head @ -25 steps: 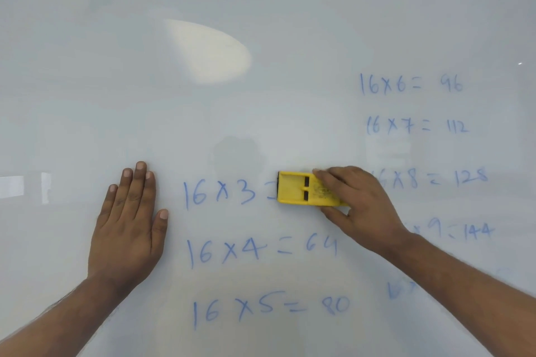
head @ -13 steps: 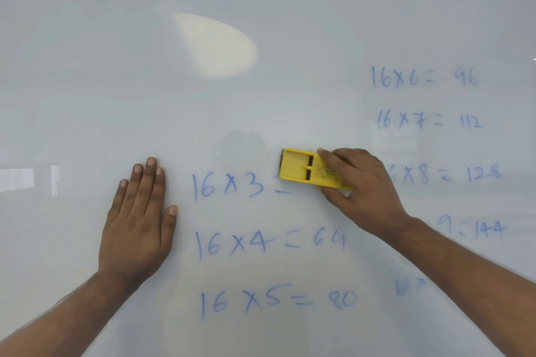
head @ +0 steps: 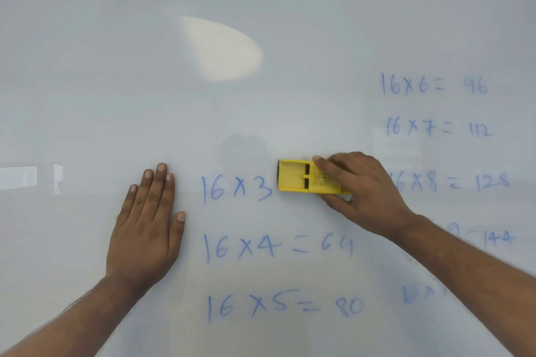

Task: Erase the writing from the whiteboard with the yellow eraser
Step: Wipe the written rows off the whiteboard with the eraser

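The whiteboard (head: 261, 113) fills the view and carries blue handwritten multiplication lines. My right hand (head: 362, 191) presses the yellow eraser (head: 295, 175) flat on the board, just right of the "16 x 3" (head: 236, 191), covering the end of that line. Below it read "16 x 4 = 64" (head: 278, 246) and "16 x 5 = 80" (head: 284, 306). A second column at the right (head: 435, 130) runs from "16 x 6 = 96" down, partly hidden by my right arm. My left hand (head: 148, 223) lies flat on the board, left of the "16 x 3", fingers together, holding nothing.
The upper and left parts of the board bear no writing. A bright oval light reflection (head: 223, 49) shows above the middle, and a pale window reflection (head: 29, 178) sits at the left edge.
The eraser has gone up and come back down over the end of the "16 x 3" line; the equals sign there is gone. My left hand stays flat on the board.
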`<state>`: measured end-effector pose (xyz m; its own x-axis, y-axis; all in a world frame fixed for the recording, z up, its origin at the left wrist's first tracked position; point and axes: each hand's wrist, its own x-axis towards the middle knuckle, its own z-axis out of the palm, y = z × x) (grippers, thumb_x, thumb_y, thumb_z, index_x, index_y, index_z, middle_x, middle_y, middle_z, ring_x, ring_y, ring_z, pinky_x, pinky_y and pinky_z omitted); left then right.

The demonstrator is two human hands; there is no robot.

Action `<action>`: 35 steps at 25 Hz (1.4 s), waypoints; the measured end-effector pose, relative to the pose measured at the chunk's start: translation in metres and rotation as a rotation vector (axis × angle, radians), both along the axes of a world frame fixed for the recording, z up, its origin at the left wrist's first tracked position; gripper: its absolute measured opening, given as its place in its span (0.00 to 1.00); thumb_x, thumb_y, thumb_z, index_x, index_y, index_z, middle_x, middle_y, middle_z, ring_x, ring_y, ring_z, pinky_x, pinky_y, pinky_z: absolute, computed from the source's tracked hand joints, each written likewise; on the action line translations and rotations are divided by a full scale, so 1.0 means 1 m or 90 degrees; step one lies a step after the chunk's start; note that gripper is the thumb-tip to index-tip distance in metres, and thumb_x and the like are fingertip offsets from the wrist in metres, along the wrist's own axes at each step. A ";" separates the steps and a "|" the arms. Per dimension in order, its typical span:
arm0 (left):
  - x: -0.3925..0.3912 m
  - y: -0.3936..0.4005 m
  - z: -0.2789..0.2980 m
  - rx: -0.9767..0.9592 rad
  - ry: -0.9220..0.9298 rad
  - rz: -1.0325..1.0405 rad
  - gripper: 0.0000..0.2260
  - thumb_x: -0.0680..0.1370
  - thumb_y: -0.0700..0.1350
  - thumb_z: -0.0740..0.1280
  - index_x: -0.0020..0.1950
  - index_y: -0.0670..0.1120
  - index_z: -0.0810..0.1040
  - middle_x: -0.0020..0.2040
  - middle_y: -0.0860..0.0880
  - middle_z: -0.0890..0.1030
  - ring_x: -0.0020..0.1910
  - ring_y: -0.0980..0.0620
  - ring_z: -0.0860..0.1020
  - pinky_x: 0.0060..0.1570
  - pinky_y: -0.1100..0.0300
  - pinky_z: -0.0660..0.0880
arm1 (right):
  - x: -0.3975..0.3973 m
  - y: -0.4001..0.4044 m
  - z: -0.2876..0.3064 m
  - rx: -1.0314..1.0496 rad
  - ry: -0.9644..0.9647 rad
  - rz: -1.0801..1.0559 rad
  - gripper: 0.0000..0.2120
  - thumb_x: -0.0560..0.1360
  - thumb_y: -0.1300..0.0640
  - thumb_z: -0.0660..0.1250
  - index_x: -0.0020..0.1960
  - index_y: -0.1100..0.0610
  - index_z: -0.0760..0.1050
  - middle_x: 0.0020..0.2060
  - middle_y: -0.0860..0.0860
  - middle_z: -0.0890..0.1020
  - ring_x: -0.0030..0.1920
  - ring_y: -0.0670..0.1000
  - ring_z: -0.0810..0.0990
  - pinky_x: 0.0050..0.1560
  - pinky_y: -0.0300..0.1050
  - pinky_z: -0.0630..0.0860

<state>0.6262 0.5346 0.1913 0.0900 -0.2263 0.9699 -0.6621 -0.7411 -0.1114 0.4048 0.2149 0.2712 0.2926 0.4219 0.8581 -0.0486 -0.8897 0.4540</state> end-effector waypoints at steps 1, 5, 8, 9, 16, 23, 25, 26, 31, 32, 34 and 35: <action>0.000 0.000 0.000 0.000 0.001 0.000 0.29 0.83 0.51 0.49 0.83 0.43 0.50 0.84 0.46 0.50 0.83 0.47 0.50 0.81 0.50 0.46 | 0.006 0.008 0.002 0.018 -0.014 0.008 0.25 0.76 0.48 0.65 0.70 0.57 0.72 0.53 0.54 0.79 0.50 0.58 0.77 0.50 0.50 0.71; -0.001 0.001 0.001 -0.005 0.008 -0.007 0.28 0.83 0.52 0.49 0.83 0.43 0.50 0.84 0.47 0.51 0.83 0.48 0.50 0.81 0.51 0.46 | 0.026 0.034 -0.008 0.002 -0.002 0.031 0.25 0.76 0.48 0.66 0.71 0.57 0.71 0.53 0.55 0.79 0.49 0.58 0.77 0.49 0.50 0.71; -0.001 0.002 -0.002 -0.012 0.008 -0.013 0.28 0.84 0.52 0.49 0.83 0.43 0.51 0.84 0.47 0.52 0.83 0.48 0.50 0.81 0.51 0.47 | 0.023 0.029 -0.022 -0.089 0.052 0.009 0.25 0.77 0.49 0.66 0.72 0.56 0.70 0.54 0.55 0.79 0.49 0.57 0.77 0.51 0.50 0.72; -0.001 0.002 -0.003 -0.012 0.008 -0.013 0.28 0.84 0.51 0.49 0.83 0.43 0.51 0.84 0.47 0.52 0.83 0.48 0.50 0.81 0.51 0.47 | 0.018 0.023 -0.021 -0.117 0.068 -0.001 0.25 0.78 0.48 0.66 0.72 0.56 0.69 0.54 0.54 0.79 0.50 0.56 0.77 0.51 0.50 0.72; 0.001 0.002 -0.005 -0.015 0.006 -0.008 0.28 0.83 0.51 0.50 0.82 0.43 0.51 0.84 0.47 0.52 0.83 0.48 0.51 0.81 0.50 0.48 | 0.020 0.033 0.015 -0.015 -0.014 0.001 0.26 0.75 0.49 0.68 0.70 0.56 0.71 0.52 0.55 0.79 0.47 0.58 0.77 0.48 0.50 0.72; 0.004 0.004 -0.007 -0.008 -0.011 -0.015 0.28 0.84 0.51 0.50 0.82 0.42 0.52 0.84 0.46 0.53 0.82 0.47 0.52 0.81 0.48 0.49 | 0.040 0.062 -0.021 -0.084 0.047 0.017 0.26 0.76 0.49 0.67 0.71 0.56 0.70 0.53 0.54 0.79 0.47 0.56 0.76 0.50 0.50 0.72; 0.004 0.005 -0.006 -0.006 -0.010 -0.014 0.28 0.84 0.51 0.50 0.82 0.42 0.52 0.84 0.46 0.53 0.83 0.46 0.52 0.81 0.48 0.50 | 0.032 0.051 -0.020 -0.126 0.066 -0.002 0.25 0.77 0.48 0.67 0.71 0.56 0.70 0.54 0.54 0.79 0.48 0.56 0.77 0.51 0.50 0.73; 0.003 0.004 -0.006 -0.006 -0.010 -0.012 0.28 0.83 0.50 0.50 0.82 0.42 0.52 0.84 0.45 0.53 0.83 0.46 0.52 0.80 0.47 0.50 | 0.028 0.046 -0.015 -0.126 0.065 -0.007 0.25 0.77 0.48 0.67 0.71 0.56 0.70 0.54 0.55 0.79 0.48 0.57 0.77 0.51 0.50 0.74; -0.001 0.003 -0.005 -0.008 -0.019 -0.014 0.28 0.83 0.48 0.51 0.82 0.40 0.53 0.83 0.44 0.54 0.82 0.46 0.52 0.80 0.46 0.52 | 0.037 0.061 0.012 -0.008 -0.023 0.010 0.26 0.76 0.49 0.68 0.71 0.56 0.71 0.52 0.54 0.79 0.47 0.58 0.77 0.49 0.49 0.70; -0.002 0.002 -0.003 -0.012 -0.021 -0.017 0.28 0.82 0.48 0.51 0.81 0.39 0.54 0.83 0.44 0.54 0.82 0.45 0.53 0.80 0.45 0.52 | 0.044 0.070 0.015 0.006 -0.029 0.018 0.26 0.75 0.48 0.68 0.70 0.56 0.71 0.52 0.54 0.79 0.47 0.57 0.76 0.49 0.49 0.70; -0.004 0.000 -0.001 -0.021 -0.016 -0.027 0.28 0.82 0.47 0.51 0.81 0.39 0.54 0.83 0.43 0.55 0.82 0.45 0.53 0.80 0.45 0.52 | 0.056 0.085 0.011 0.002 -0.017 0.038 0.26 0.76 0.48 0.68 0.70 0.57 0.71 0.52 0.55 0.79 0.46 0.57 0.76 0.48 0.49 0.70; -0.004 0.000 0.001 -0.022 -0.016 -0.031 0.28 0.81 0.47 0.52 0.81 0.39 0.54 0.83 0.43 0.55 0.82 0.45 0.53 0.80 0.45 0.52 | 0.061 0.089 0.005 -0.013 -0.004 0.046 0.26 0.76 0.48 0.67 0.71 0.57 0.71 0.52 0.54 0.79 0.46 0.57 0.76 0.49 0.49 0.70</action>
